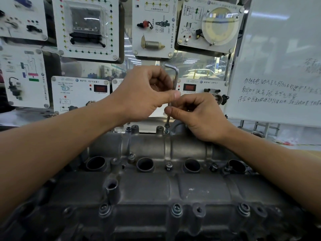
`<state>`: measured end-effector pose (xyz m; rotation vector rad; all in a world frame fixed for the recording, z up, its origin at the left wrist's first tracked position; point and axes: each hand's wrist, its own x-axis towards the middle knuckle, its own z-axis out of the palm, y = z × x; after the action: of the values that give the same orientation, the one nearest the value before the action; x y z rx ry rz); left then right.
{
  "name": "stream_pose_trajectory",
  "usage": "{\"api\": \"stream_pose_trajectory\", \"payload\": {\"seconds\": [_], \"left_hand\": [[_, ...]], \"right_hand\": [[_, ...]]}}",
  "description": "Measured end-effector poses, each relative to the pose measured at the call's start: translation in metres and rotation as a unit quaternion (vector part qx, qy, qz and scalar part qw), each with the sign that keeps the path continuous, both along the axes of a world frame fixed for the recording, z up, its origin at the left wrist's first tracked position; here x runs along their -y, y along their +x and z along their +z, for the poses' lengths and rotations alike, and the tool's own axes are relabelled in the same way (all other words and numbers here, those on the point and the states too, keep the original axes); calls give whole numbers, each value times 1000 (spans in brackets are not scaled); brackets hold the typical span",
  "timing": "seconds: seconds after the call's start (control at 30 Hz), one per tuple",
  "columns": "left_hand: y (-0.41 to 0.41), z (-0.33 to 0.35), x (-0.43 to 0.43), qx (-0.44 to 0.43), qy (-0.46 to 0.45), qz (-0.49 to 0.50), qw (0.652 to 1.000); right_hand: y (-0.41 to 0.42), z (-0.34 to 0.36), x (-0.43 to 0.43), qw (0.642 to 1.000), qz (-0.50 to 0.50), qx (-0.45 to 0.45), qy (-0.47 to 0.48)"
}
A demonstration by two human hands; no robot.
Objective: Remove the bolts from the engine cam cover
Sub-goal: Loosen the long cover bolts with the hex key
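Observation:
The grey metal cam cover (pixel 149 185) fills the lower half of the view. An L-shaped hex key (pixel 175 79) stands upright with its tip in a raised bolt (pixel 166 128) on the cover's far edge. My left hand (pixel 144 94) pinches the key's upper shaft. Just below it, my right hand (pixel 198 115) pinches the lower shaft. Other bolts sit in the cover along the middle (pixel 168 165) and the near edge (pixel 176 209).
Four round plug wells (pixel 145 164) run across the cover. Behind the engine stands a wall of white training panels (pixel 152 26) with mounted parts. A whiteboard (pixel 278 66) with handwriting stands at the right.

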<state>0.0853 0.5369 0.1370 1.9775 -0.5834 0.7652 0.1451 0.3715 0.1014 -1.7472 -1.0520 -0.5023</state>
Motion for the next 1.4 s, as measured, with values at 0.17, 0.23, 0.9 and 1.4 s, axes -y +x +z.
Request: {"api": "stream_pose_trajectory", "payload": {"seconds": [0.17,0.23,0.9,1.4], "left_hand": [[-1,4,-1,-19,-13,-39,999],[0,3,-2,-23,-16,-34,999],[5,5,-1,-42,58,-46,996],[7,1,2,4,39,-6,999]], "right_hand": [[-1,2,1,998,-27,21,-50],[-3,3,1,997,-27,22,-61],[-9,4,0,998,-21,31,-48],[-7,1,-2,1000,-8,-4,-7]]}}
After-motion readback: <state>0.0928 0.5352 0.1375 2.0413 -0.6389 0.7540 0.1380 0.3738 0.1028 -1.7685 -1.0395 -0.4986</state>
